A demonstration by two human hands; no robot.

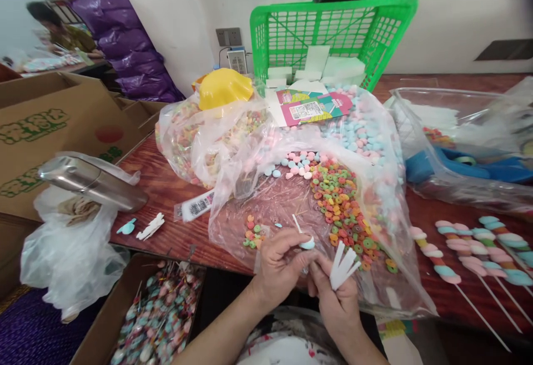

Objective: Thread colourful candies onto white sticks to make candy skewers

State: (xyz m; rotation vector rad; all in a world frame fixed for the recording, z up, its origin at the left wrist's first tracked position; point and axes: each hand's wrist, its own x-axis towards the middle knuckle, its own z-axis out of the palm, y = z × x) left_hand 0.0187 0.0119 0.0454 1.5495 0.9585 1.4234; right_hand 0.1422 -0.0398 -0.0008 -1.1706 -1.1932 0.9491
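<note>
Left hand: fingers closed in a pinch on a blue-and-white candy with a white stick rising beside it, held above the near edge of the plastic sheet; whether the stick passes through the candy cannot be made out. Right hand: fingers curled closed round a fan of white strips, fingertips near the left's. Ring-shaped pieces lie loose on the sheet beyond the hands, and finished-looking candy skewers lie on the table to the right.
</note>
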